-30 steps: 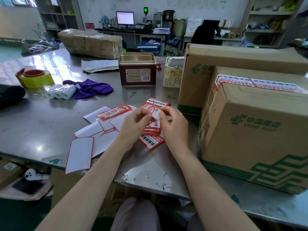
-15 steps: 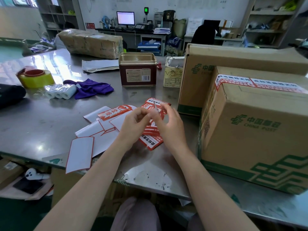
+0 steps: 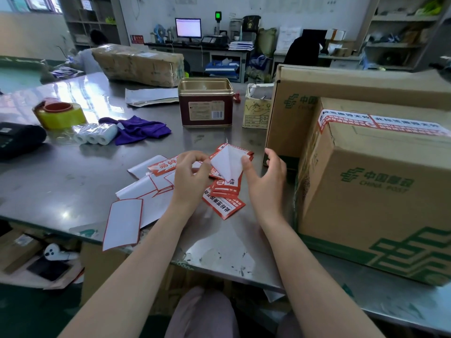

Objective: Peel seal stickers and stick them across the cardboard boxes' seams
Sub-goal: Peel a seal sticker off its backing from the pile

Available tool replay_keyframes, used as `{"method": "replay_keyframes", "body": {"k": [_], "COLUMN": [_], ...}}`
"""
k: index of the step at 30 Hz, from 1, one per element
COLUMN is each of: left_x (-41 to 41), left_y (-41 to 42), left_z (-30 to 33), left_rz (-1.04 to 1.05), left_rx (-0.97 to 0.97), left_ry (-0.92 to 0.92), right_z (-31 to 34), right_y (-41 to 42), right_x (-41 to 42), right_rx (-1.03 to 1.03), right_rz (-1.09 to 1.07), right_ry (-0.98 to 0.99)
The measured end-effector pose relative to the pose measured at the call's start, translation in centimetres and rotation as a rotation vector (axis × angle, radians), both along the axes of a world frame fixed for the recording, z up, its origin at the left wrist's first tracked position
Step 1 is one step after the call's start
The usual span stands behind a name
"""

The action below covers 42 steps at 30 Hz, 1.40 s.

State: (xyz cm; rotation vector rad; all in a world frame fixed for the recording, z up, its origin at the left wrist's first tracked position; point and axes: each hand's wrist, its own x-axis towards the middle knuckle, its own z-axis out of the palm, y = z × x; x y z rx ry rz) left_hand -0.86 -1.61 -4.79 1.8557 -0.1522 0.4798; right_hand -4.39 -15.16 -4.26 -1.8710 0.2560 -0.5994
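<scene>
Head view: the left hand (image 3: 189, 175) pinches with curled fingertips the edge of a glossy white sheet (image 3: 226, 164) folded to a kite-like point, its far edge against the thumb of the right hand (image 3: 266, 178), whose other fingers are loosely spread. Below lie red-and-white paper seal stickers (image 3: 223, 201) and peeled white backings (image 3: 123, 223) on the scuffed, shiny steel table (image 3: 61, 176). Just right stands a matte corrugated cardboard box (image 3: 371, 191), a printed seal strip (image 3: 380, 121) over its top seam.

Workroom interior: steel bench (image 3: 73, 172) reflecting window light; rear desk (image 3: 207, 48) with lit monitor (image 3: 188, 28); open shelving (image 3: 400, 32) against pale walls; green floor (image 3: 17, 78).
</scene>
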Motion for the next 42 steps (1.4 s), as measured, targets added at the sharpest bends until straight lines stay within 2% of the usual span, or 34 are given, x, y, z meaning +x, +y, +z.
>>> {"method": "replay_keyframes", "body": {"k": [4, 8, 12, 19, 22, 25, 29, 32, 34, 36, 39, 42], "left_x": [0.4, 0.9, 1.3, 0.0, -0.6, -1.2, -1.6, -2.9, -4.4, -5.6, -6.3, -6.7], "left_y": [1.0, 2.9, 5.6, 8.7, 9.5, 9.2, 7.7, 5.2, 3.3, 2.0, 1.1, 0.7], "left_z": [1.2, 2.3, 2.4, 0.4, -0.5, -0.2, 2.6, 5.8, 7.6, 8.8, 9.7, 10.3], "left_rz": [0.207, 0.32, 0.46, 0.588, 0.585, 0.593, 0.51, 0.234, 0.054, -0.04, -0.014, 0.061], "left_rx": [0.027, 0.067, 0.24, 0.672, 0.751, 0.75, 0.6, 0.403, 0.385, 0.346, 0.378, 0.453], "left_ry": [0.002, 0.053, 0.17, 0.409, 0.447, 0.435, 0.311, 0.127, -0.049, -0.178, -0.262, -0.367], "right_z": [-0.1, -0.2, -0.2, 0.9, 1.1, 1.3, 2.4, 4.1, 5.3, 6.5, 8.4, 9.8], "right_y": [-0.1, 0.3, 0.9, 1.9, 2.4, 3.0, 3.4, 3.5, 3.5, 3.4, 3.0, 2.7], "right_x": [0.1, 0.3, 0.2, 0.0, -0.6, -1.2, -1.7, -2.2, -2.3, -2.6, -3.1, -3.3], "right_rx": [0.023, 0.005, 0.007, 0.019, 0.035, 0.024, 0.041, 0.083, 0.117, 0.169, 0.274, 0.296], "right_rz": [0.013, 0.015, 0.026, 0.021, 0.039, 0.034, 0.038, 0.066, 0.096, 0.13, 0.193, 0.222], "right_ry": [0.028, 0.046, 0.064, 0.036, 0.026, 0.018, 0.0, -0.044, -0.065, -0.078, -0.065, -0.042]}}
